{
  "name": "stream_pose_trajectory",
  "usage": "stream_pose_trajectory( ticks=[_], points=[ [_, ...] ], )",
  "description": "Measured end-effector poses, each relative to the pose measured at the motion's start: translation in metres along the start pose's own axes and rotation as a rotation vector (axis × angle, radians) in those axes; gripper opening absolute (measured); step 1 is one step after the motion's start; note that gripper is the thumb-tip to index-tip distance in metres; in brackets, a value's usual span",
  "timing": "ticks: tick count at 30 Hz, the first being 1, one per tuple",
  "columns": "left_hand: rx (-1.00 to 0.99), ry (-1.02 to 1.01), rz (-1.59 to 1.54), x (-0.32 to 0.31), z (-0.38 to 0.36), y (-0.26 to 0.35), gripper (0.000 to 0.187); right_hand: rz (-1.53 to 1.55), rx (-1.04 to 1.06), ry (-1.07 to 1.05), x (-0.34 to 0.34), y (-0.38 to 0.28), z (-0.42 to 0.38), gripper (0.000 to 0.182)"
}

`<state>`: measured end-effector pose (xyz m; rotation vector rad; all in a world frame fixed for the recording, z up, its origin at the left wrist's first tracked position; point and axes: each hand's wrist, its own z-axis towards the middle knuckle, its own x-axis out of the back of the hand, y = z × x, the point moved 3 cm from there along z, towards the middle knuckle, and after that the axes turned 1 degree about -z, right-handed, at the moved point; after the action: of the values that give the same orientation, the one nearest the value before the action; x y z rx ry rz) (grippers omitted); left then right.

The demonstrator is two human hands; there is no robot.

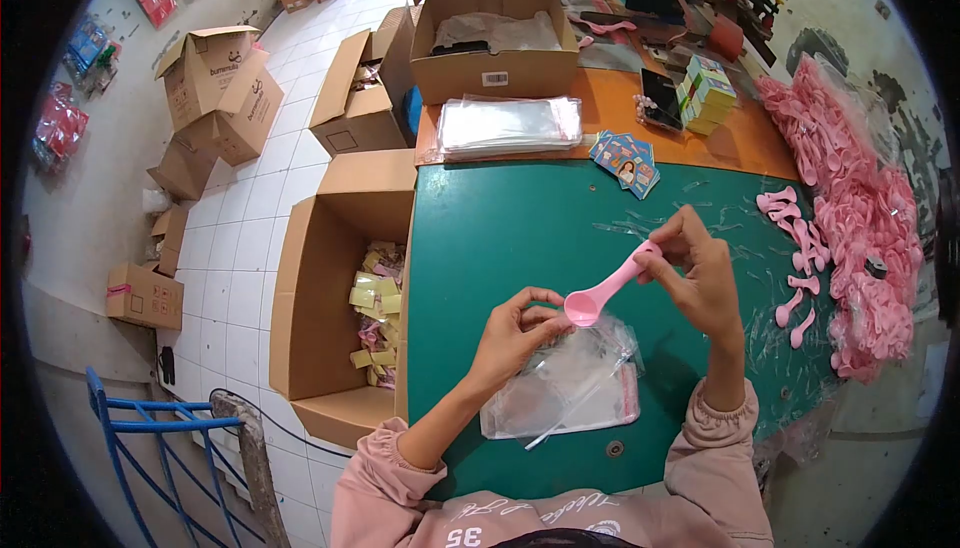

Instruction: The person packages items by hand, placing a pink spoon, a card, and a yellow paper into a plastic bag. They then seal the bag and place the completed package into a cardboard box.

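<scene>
A pink scoop-like measuring spoon (pixel 610 289) slants above the green table, its bowl low and to the left. The end of its handle is pinched between the thumb and fingers of my right hand (pixel 697 273). My left hand (pixel 519 338) is closed at the bowl end, with its fingertips on the raised edge of a clear plastic bag (pixel 607 345). The spoon's bowl overlaps the left fingertips in this view. Beneath the hands lies a stack of flat clear bags (pixel 563 408).
Several pink spoons (pixel 797 248) and a large bagged heap of them (pixel 850 208) are at the right. Picture cards (pixel 627 162), stacked plastic sleeves (pixel 510 126) and an open carton (pixel 495 73) stand farther back. A big carton (pixel 340 278) of yellow-and-pink packets adjoins the left edge.
</scene>
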<state>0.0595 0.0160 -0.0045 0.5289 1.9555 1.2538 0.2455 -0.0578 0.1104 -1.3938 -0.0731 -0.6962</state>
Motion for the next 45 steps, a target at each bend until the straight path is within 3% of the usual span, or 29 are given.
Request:
stream_pose_trajectory(
  ticks=[10,18,22,25,29,32,34,35,37,40,41,43,45],
  points=[
    [-0.002,-0.007,0.004,-0.001,-0.001,0.004,0.021,0.005,-0.005,-0.048,-0.005,-0.001,-0.001,0.016],
    [-0.140,-0.029,-0.118,0.001,-0.004,0.015,0.027,-0.012,0.049,-0.255,-0.031,-0.001,-0.006,0.019],
    [-0.136,-0.068,0.041,0.007,-0.005,0.041,0.024,0.027,0.040,-0.117,-0.035,-0.012,-0.009,0.018],
    [-0.105,-0.164,0.262,0.017,-0.007,0.037,0.029,-0.110,0.213,-0.098,-0.038,-0.020,-0.014,0.013],
    [-0.250,-0.105,0.133,0.005,-0.014,0.055,0.031,-0.300,0.392,-0.201,-0.049,-0.035,-0.025,0.015],
    [-0.331,-0.091,-0.014,0.007,-0.020,0.055,0.034,-0.206,0.435,-0.487,-0.001,-0.050,-0.007,0.024],
    [-0.448,-0.092,-0.009,0.011,-0.022,0.050,0.035,0.092,0.355,-0.746,0.059,-0.005,0.024,0.029],
    [-0.463,-0.082,-0.051,0.012,-0.025,0.050,0.036,0.230,0.359,-0.676,0.089,0.036,0.043,0.031],
    [-0.502,-0.062,-0.143,0.014,-0.029,0.050,0.038,-0.064,-0.321,0.213,0.131,0.106,0.068,0.031],
    [-0.370,-0.145,0.153,0.012,-0.034,0.047,0.035,-0.725,-0.336,0.039,0.129,0.156,0.069,0.042],
    [-0.438,-0.198,0.111,0.008,-0.032,0.040,0.033,-0.948,-0.335,-0.024,0.128,0.164,0.073,0.046],
    [-0.472,-0.151,-0.003,0.003,-0.028,0.048,0.032,-0.435,-0.297,0.093,0.079,0.150,0.080,0.047],
    [-0.512,-0.197,-0.001,0.000,-0.027,0.046,0.030,-0.823,0.001,0.211,0.051,0.169,0.095,0.040]
  ],
)
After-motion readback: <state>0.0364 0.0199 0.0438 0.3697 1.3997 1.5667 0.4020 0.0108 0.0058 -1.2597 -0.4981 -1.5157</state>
